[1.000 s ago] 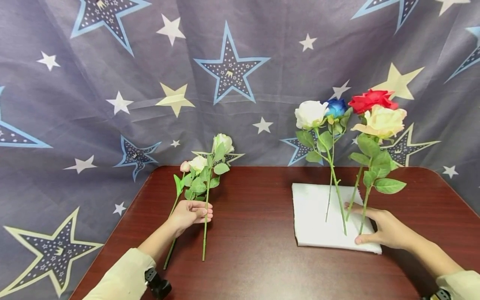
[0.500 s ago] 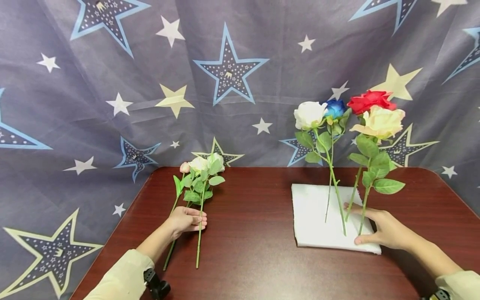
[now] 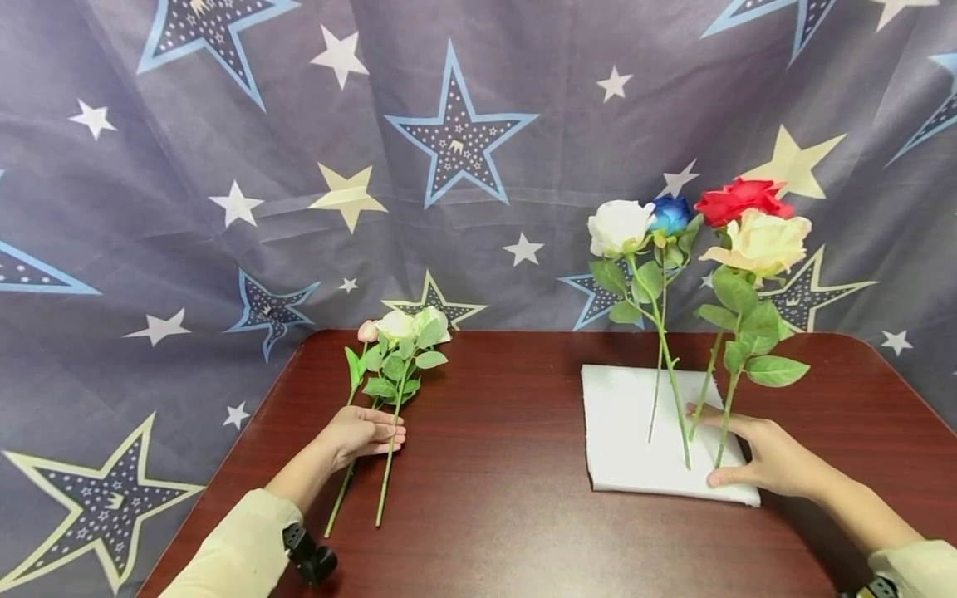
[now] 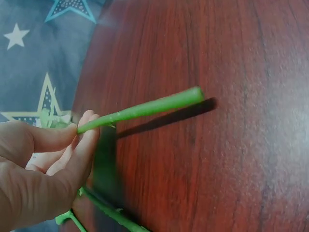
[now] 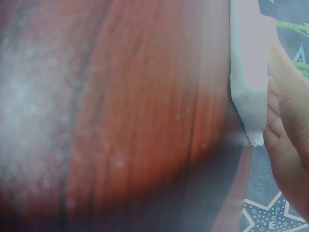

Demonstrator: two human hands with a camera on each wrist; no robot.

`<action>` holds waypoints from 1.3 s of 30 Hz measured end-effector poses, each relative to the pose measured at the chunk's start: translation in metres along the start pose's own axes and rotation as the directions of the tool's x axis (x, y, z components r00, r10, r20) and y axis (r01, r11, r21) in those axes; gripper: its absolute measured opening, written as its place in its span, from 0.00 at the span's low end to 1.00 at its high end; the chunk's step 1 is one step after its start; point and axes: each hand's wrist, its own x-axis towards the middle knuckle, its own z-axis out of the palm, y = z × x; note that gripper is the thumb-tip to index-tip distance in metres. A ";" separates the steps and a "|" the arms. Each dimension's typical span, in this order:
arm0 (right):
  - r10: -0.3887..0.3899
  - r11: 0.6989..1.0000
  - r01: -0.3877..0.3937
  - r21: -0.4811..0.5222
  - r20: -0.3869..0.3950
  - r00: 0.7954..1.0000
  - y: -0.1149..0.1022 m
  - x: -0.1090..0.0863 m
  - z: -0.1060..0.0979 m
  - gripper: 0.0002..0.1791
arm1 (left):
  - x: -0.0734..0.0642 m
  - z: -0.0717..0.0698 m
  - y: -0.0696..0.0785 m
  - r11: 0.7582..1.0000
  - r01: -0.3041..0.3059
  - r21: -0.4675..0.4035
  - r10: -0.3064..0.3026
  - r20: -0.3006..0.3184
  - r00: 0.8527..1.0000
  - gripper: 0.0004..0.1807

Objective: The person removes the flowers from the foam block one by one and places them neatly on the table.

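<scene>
My left hand (image 3: 366, 433) pinches the green stem of a white rose (image 3: 387, 477) between thumb and fingers. In the left wrist view the stem's cut end (image 4: 188, 97) juts out over the table, its shadow beside it. Behind that rose lie another white rose (image 3: 394, 322) and a pink bud (image 3: 367, 331) on a long stem. My right hand (image 3: 770, 457) grips the right edge of a white foam board (image 3: 620, 440), thumb at its near corner. Standing in the foam are a white rose (image 3: 619, 228), a blue rose (image 3: 670, 216), a red rose (image 3: 740, 202) and a cream rose (image 3: 764, 242).
The dark red wooden table (image 3: 508, 465) has a rounded far edge. Close behind it hangs a grey star-patterned curtain (image 3: 516, 166). Leaves of the cream rose (image 3: 777, 370) spread out above my right hand.
My left hand has come down and to the left with the white rose, whose bloom now sits lower beside the other white rose. The right hand and the foam board stay put.
</scene>
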 end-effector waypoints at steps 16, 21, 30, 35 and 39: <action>-0.031 0.999 0.030 0.044 0.010 0.999 0.000 0.002 0.000 0.43 | -0.001 -0.006 -0.002 0.967 -0.029 0.251 0.079 -0.190 0.979 0.17; -0.027 0.999 0.027 0.032 0.011 1.000 -0.001 0.002 0.000 0.43 | -0.005 -0.005 0.003 0.934 -0.043 0.354 0.139 -0.250 0.958 0.15; -0.036 0.999 0.036 0.035 -0.003 0.999 0.001 0.002 -0.001 0.43 | -0.019 0.015 0.039 0.660 -0.136 0.739 0.469 -0.263 0.843 0.15; -0.026 0.999 0.026 0.027 0.003 1.000 0.000 0.002 0.000 0.43 | -0.016 0.033 0.058 0.661 -0.209 0.720 0.511 -0.229 0.828 0.16; -0.010 1.000 0.010 0.019 -0.004 1.000 -0.001 0.001 0.001 0.42 | -0.010 0.045 0.063 0.711 -0.269 0.650 0.497 -0.193 0.846 0.18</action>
